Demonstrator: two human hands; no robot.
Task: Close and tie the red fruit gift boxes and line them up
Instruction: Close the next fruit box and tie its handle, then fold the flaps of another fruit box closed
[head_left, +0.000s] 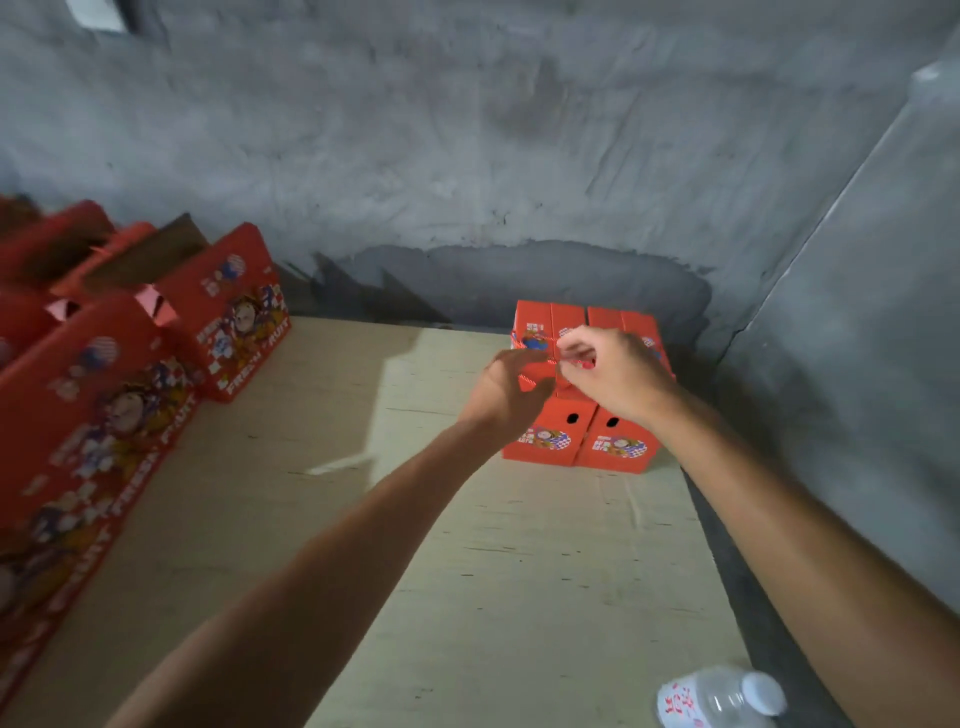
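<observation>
Two small red fruit gift boxes (582, 441) stand side by side near the far right corner of the board, with more red box tops behind them. Over their tops, my left hand (511, 384) and my right hand (613, 374) each pinch a thin red-and-white ribbon (540, 382). The hands nearly meet above the box on the left. Much of the ribbon is hidden by my fingers. A row of larger red boxes (234, 322) with open tops lines the left side.
The light wooden board (441, 545) lies on the floor against a grey concrete wall (467, 156). Another wall (857, 338) closes the right side. A clear plastic water bottle (722, 699) lies at the board's near right corner.
</observation>
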